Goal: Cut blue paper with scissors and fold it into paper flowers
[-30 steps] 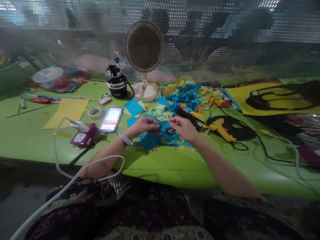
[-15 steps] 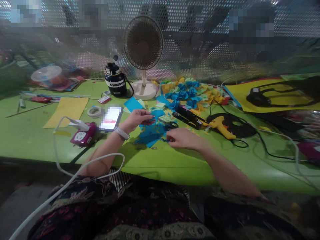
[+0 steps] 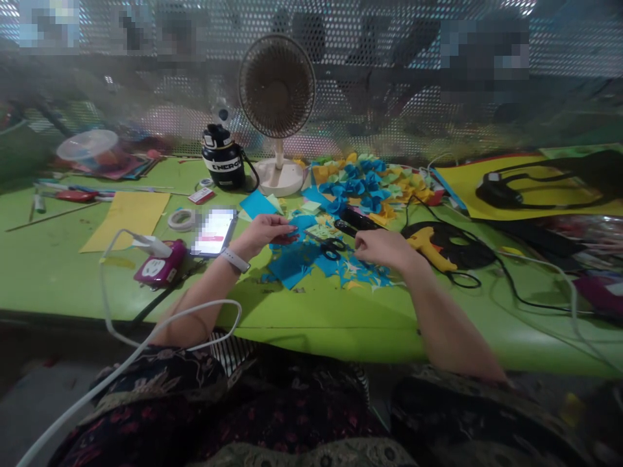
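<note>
My left hand pinches a small dark scrap of paper at its fingertips, just above a loose blue paper sheet. Below it, cut blue paper pieces lie on the green table. My right hand hangs over scattered paper scraps with its fingers drawn together, and nothing shows in them. Black-handled scissors lie between my hands, touching neither. A white band sits on my left wrist.
Folded blue and yellow paper flowers are heaped ahead. A yellow glue gun and its black cord lie to the right. Left of my hands are a lit phone, tape roll, power socket, black bottle and desk fan.
My right hand has moved right and slightly away from the blue paper, uncovering more scraps. My left hand stays nearly still.
</note>
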The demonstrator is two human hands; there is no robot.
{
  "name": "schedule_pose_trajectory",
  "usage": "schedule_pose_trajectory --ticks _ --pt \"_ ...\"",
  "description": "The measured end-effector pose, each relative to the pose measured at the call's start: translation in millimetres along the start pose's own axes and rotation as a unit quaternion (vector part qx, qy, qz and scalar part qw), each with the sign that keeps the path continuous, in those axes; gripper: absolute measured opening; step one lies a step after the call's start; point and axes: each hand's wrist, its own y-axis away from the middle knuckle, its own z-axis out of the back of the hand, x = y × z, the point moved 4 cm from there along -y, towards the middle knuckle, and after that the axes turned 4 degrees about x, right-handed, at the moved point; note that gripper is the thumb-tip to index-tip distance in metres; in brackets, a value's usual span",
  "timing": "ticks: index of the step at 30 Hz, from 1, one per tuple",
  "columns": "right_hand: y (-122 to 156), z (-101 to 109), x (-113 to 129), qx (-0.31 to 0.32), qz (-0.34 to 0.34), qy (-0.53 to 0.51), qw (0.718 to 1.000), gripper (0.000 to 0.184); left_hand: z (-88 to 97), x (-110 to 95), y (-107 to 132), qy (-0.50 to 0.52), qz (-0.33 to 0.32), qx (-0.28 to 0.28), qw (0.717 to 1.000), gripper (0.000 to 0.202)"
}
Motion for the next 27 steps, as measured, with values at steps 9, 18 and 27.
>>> schedule_pose_trajectory --ticks 9,18,27 --pt "-15 10 -37 -0.237 -0.065 -0.095 0.965 0.034 -1.5 6 -2 -0.006 0.030 0.020 0.999 0.017" --pt "-53 -29 -36 -0.250 0.013 -0.170 0.953 0.039 -2.6 13 -4 -0.013 0.069 0.067 0.995 0.023" --pt "-1 15 -12 -0.289 0.168 -0.195 0.922 0.037 5.2 8 -4 0.001 0.069 0.062 0.996 0.019"
